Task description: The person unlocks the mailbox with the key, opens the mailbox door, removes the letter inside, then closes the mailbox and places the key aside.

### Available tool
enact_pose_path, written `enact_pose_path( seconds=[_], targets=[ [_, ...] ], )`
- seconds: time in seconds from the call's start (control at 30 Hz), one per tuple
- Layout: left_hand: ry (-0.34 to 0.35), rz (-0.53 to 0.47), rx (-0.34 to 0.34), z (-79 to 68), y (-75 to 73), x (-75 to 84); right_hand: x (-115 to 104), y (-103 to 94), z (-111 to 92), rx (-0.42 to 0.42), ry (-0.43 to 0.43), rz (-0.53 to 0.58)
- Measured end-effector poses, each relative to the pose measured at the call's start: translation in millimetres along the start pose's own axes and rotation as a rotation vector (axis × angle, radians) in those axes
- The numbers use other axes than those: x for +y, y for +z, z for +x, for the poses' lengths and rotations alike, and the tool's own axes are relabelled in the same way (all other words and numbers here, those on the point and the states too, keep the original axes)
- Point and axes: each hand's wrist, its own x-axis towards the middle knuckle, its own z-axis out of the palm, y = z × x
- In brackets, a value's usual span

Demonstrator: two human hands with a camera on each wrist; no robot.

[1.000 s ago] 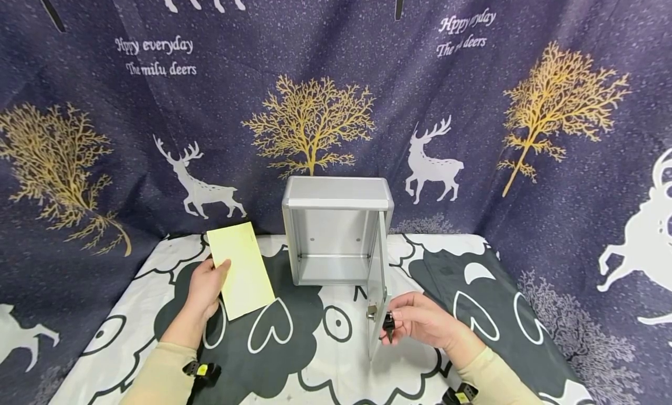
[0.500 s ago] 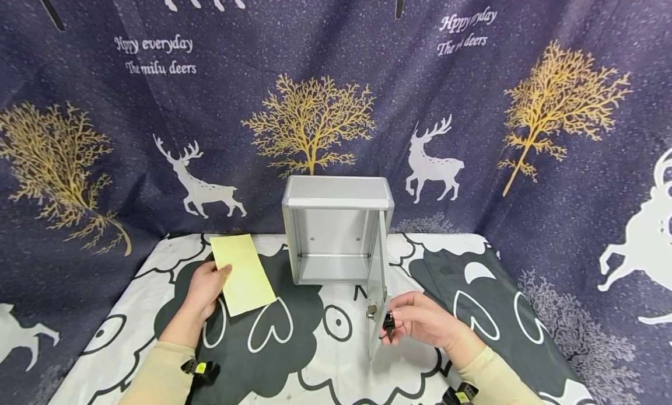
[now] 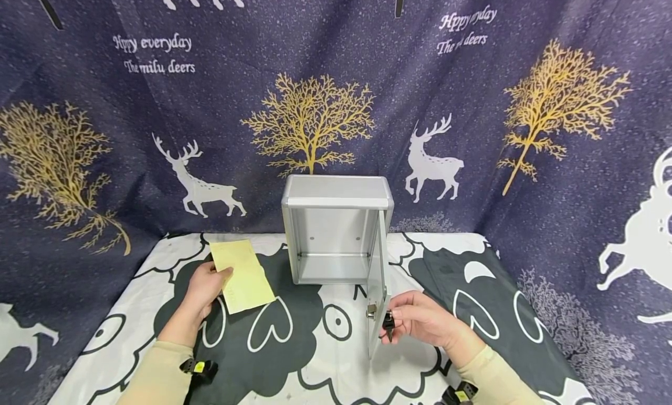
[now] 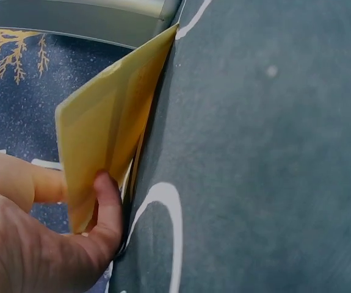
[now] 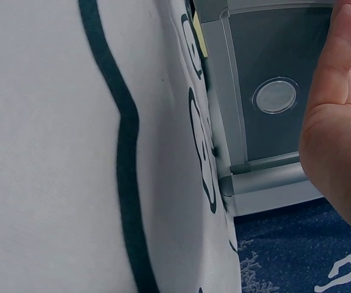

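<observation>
Gripping a yellow envelope [image 3: 245, 282] by its left edge, the left hand [image 3: 206, 285] has thumb and fingers on opposite faces of it. The envelope is outside the grey metal box [image 3: 336, 192], to its left and apart from it. The box door [image 3: 377, 265] is swung out toward the person. The fingers of the right hand [image 3: 422, 318] pinch the black keys [image 3: 389, 324] beside the lock [image 3: 371, 311]; whether one is seated in it cannot be confirmed.

Hazards, as judged: the envelope is supported at one edge only, so its free end could droop, catch the box rim and crease. A loosened pinch could drop it onto the printed cloth [image 3: 273, 379]. The door stands close to the opening's right side; a pull or push through the keys could swing it into the envelope's path. Sideways force could strain the key or drag the box, since neither hand steadies the body.

Markings: the backdrop [image 3: 336, 43] reads "Hppy everyday" and "The milu deers", the first word misspelt. The same lines recur at right, partly lost in a fold. Faint marks on the envelope are not legible. No brand or label can be read on box, door or keys.
</observation>
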Motion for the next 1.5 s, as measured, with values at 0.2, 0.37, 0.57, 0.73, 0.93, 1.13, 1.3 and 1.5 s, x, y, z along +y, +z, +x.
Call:
enact_pose_path(
  seconds=[0.2,0.37,0.57,0.73,0.93,1.13,1.3,1.5],
  targets=[
    [0.012,0.084,-0.019,-2.4,-1.1,5.0,-2,-0.3,1,0.009,0.005,-0.006],
    [0.045,0.197,0.003,-4.4,-0.8,5.8,-1,-0.3,1,0.020,0.005,-0.012],
    [0.081,0.326,0.017,-5.2,-2.9,3.5,0,0.6,0,0.013,0.002,-0.006],
    [0.093,0.461,0.026,-5.5,-3.5,3.6,1,0.5,0,0.011,0.003,0.002],
    [0.081,0.520,0.004,-8.1,-4.1,9.2,0,0.5,0,0.003,0.004,0.005],
    [0.040,0.596,-0.023,-10.0,-6.2,14.0,0,-0.5,0,0.000,0.003,0.002],
    [0.052,0.604,-0.031,-11.3,-5.2,15.6,0,-1.3,0,0.000,0.007,0.005],
    [0.133,0.571,-0.006,-15.0,0.3,22.9,0,0.1,0,-0.005,0.004,0.013]
  ],
)
